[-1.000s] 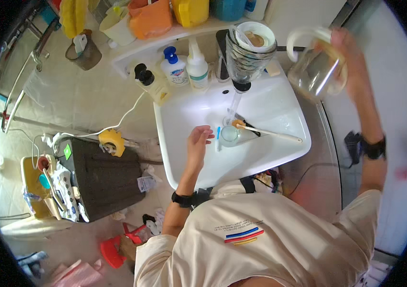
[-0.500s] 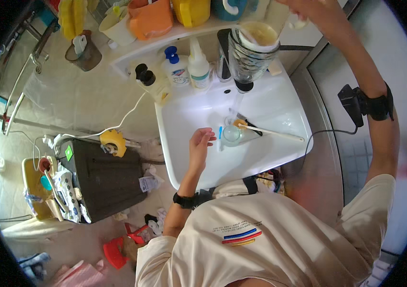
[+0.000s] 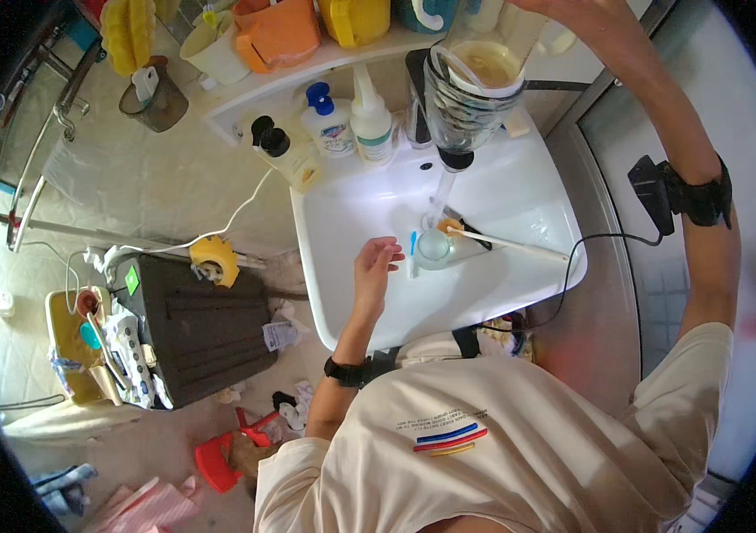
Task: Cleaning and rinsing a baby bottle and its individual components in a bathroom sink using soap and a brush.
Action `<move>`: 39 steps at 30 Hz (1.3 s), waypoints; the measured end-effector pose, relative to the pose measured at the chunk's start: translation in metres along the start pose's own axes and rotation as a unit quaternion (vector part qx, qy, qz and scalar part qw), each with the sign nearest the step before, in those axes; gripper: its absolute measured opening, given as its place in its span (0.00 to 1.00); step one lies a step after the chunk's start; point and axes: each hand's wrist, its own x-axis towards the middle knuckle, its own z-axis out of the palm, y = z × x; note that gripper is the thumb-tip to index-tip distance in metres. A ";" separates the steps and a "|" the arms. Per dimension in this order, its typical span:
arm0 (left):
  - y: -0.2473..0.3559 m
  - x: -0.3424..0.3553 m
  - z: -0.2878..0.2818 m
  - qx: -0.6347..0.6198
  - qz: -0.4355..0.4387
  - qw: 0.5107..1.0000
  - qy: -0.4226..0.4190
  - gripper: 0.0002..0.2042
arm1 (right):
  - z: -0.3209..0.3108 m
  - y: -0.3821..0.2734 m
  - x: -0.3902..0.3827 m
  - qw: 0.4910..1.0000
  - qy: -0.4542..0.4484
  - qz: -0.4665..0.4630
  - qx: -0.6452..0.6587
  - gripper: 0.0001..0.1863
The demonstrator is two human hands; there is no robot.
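My left hand hovers over the white sink, fingers loosely curled and apart, holding nothing. Beside its fingertips lies a small blue-headed brush. Right of that sits a clear glass, with a clear stream of water coming down near it. A white long-handled tool with an orange head rests by the glass across a dark slim object. My right hand is raised to the top edge, by a clear container with a white rim; its fingers are cut off.
Lotion bottles stand along the sink's back ledge. Orange and yellow cups line the shelf above. A dark bin stands left of the sink. A black cable hangs from my right wrist strap past the sink's right side.
My right hand has shifted a little up and left, further out of the picture. The left hand stays over the sink. The view has moved slightly.
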 end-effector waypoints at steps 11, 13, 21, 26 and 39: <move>-0.004 0.001 0.012 -0.009 -0.012 1.000 -0.017 0.08 | -0.013 0.004 -0.020 0.998 0.010 -0.004 0.067 0.33; -0.007 0.002 0.014 -0.009 -0.012 1.000 -0.020 0.08 | -0.014 0.015 -0.023 0.996 0.021 0.002 0.082 0.32; -0.006 -0.001 0.015 0.004 -0.018 1.000 -0.020 0.08 | -0.014 0.027 -0.045 0.985 0.041 0.109 0.125 0.22; -0.009 -0.001 0.012 -0.004 -0.013 1.000 -0.020 0.08 | -0.005 0.035 -0.057 0.952 0.094 0.133 0.260 0.20; -0.014 -0.003 0.008 0.003 -0.023 1.000 -0.004 0.09 | -0.007 0.056 -0.072 0.913 0.130 0.079 0.378 0.26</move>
